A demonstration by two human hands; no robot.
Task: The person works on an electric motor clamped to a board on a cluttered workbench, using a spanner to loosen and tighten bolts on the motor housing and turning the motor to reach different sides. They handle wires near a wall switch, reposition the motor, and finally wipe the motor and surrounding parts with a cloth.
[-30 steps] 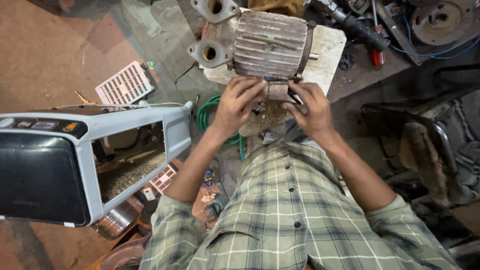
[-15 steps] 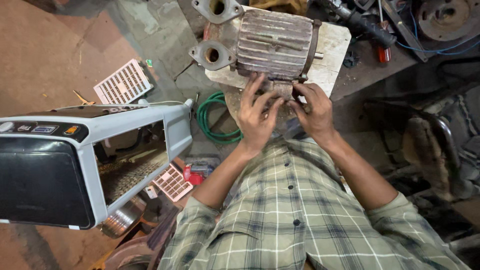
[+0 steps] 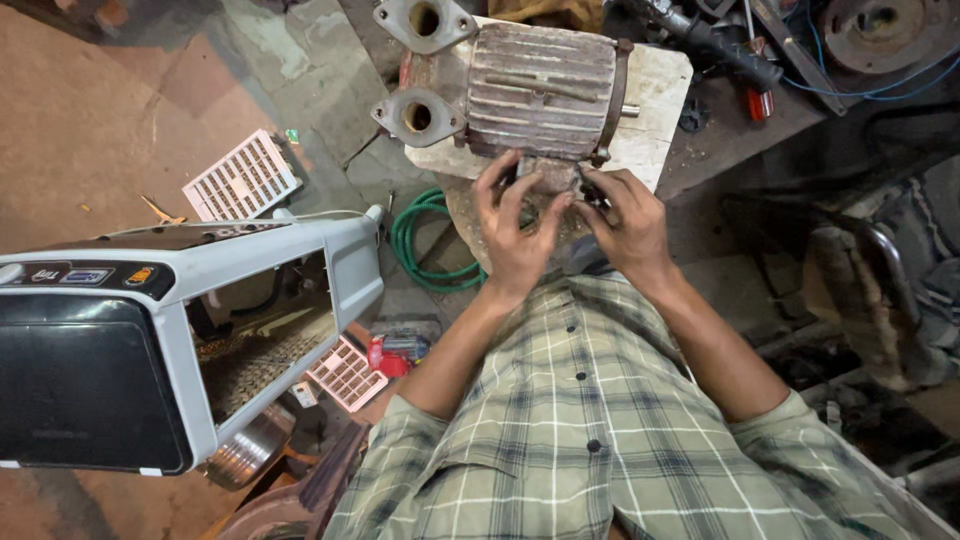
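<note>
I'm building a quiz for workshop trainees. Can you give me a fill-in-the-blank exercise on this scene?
1. Both hands, the left hand and the right hand, work at the near side of the ribbed ____.
2. The motor rests on a ____ board.
3. The coiled hose on the floor is ____.

Missing words: motor; white; green

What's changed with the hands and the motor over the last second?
Little has changed. Both hands stay at the near side of the ribbed motor. The left hand has shifted a little, its fingers now spread on the motor's box, and the right hand still pinches at the same spot. The motor, its white board, the green hose and the grey appliance housing stayed in place.
</note>
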